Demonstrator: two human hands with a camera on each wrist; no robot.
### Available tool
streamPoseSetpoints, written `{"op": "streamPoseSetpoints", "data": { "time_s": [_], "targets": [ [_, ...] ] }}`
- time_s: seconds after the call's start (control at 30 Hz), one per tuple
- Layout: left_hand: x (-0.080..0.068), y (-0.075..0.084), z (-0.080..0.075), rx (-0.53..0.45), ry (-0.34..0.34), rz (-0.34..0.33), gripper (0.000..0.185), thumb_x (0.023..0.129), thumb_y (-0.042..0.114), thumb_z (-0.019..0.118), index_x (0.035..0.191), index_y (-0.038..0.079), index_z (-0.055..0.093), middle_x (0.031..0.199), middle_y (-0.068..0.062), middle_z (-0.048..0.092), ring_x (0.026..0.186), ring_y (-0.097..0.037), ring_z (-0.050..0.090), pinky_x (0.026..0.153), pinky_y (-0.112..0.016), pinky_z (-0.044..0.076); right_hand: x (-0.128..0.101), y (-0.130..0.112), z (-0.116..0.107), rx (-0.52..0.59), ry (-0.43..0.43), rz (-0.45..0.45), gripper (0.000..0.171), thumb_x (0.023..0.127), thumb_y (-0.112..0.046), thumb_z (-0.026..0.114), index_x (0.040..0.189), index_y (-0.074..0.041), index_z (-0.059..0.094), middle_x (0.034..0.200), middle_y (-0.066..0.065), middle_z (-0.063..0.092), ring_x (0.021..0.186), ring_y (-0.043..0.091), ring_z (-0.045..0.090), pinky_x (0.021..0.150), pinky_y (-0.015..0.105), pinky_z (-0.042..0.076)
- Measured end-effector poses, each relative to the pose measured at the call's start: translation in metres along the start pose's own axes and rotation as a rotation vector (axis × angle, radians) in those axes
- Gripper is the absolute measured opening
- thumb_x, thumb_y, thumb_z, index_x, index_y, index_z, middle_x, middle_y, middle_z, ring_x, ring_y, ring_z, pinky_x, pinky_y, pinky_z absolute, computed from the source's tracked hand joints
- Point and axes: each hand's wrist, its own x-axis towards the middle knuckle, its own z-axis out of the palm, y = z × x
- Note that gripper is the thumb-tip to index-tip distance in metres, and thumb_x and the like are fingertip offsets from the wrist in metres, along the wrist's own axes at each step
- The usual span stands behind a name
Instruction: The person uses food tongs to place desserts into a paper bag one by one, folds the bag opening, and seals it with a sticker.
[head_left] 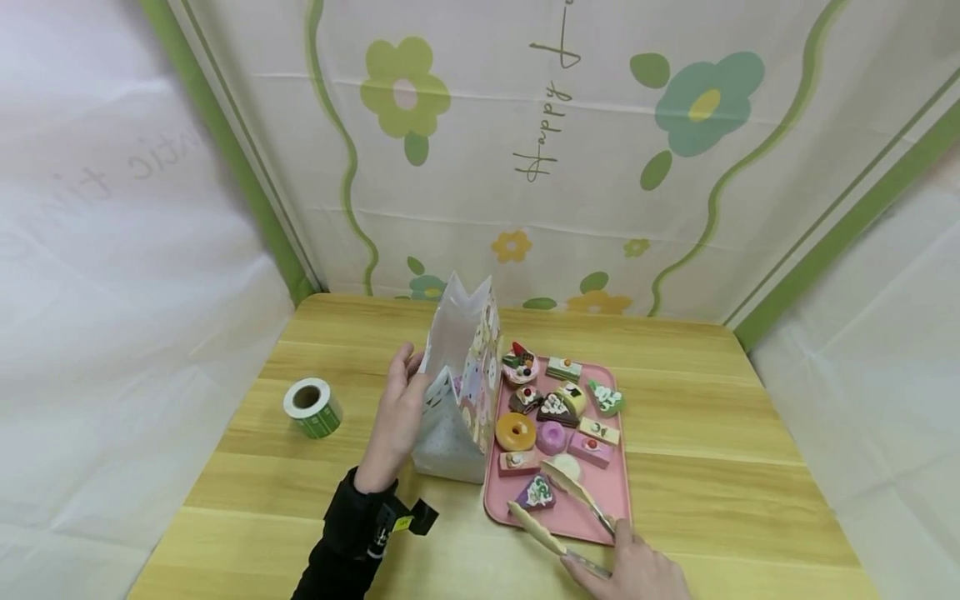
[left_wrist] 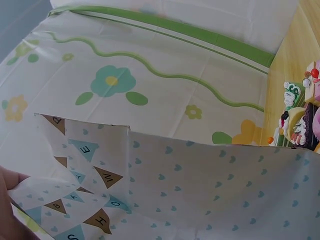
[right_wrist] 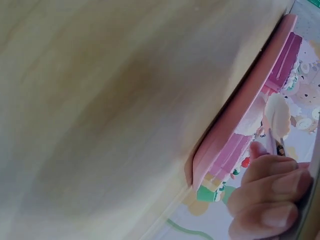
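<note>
My left hand (head_left: 393, 421) holds the left edge of an upright paper bag (head_left: 450, 429), whose open top shows a white inside. In the left wrist view the bag's side (left_wrist: 200, 185) carries blue hearts and lettered pennants. My right hand (head_left: 637, 571) grips tongs (head_left: 577, 493) with their two beige tips spread apart. Between those tips, as the head view shows it, lies a purple toy cake slice (head_left: 537, 493) with white and green topping; contact cannot be made out. The slice sits on a pink tray (head_left: 592, 521), along with a pale round piece (head_left: 567, 467) by the upper tip.
Several other toy sweets fill the tray, among them an orange doughnut (head_left: 516, 432), a purple ring (head_left: 551, 437) and a cupcake (head_left: 520, 367). A roll of green labels (head_left: 313, 408) stands left on the wooden table (head_left: 697, 433). A flowered cloth (head_left: 480, 183) hangs behind.
</note>
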Motion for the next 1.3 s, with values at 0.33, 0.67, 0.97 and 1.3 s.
{"op": "streamPoseSetpoints", "data": {
  "time_s": [0.33,0.67,0.97,1.3],
  "targets": [
    [-0.003,-0.001,0.000,0.013,-0.005,-0.009,0.058,0.094,0.024,0.035,0.143,0.013,0.007,0.141,-0.005,0.022,0.127,-0.017,0.022,0.102,-0.041,0.019,-0.002,-0.005,0.005,-0.010,0.045,0.007,0.089,0.052,-0.089,0.039,0.082,-0.006,0.045,0.051,0.003,0.036,0.038,0.017,0.035,0.034,0.030,0.025],
    [0.001,0.001,0.000,0.034,0.003,0.002,0.058,0.094,0.026,0.037,0.143,0.011,0.010,0.141,-0.006,0.023,0.127,-0.018,0.023,0.101,-0.042,0.020,-0.004,-0.010,-0.001,0.002,0.046,-0.011,0.094,0.052,-0.089,0.039,0.086,-0.002,0.047,0.052,0.005,0.037,0.038,0.019,0.037,0.034,0.033,0.028],
    [0.000,0.002,0.000,0.037,-0.004,0.000,0.058,0.094,0.026,0.036,0.143,0.011,0.010,0.141,-0.005,0.023,0.127,-0.018,0.023,0.101,-0.042,0.020,-0.004,-0.002,0.004,-0.012,0.014,-0.026,0.086,0.055,-0.087,0.038,0.079,-0.005,0.047,0.051,0.004,0.037,0.040,0.019,0.037,0.035,0.033,0.028],
    [-0.001,0.001,0.000,0.047,-0.003,0.012,0.056,0.095,0.025,0.036,0.143,0.010,0.012,0.140,-0.007,0.025,0.126,-0.018,0.025,0.101,-0.042,0.021,0.000,-0.002,0.006,0.018,0.015,-0.014,0.077,0.058,-0.086,0.039,0.069,-0.010,0.043,0.050,0.003,0.037,0.040,0.018,0.037,0.035,0.033,0.026]
  ]
}}
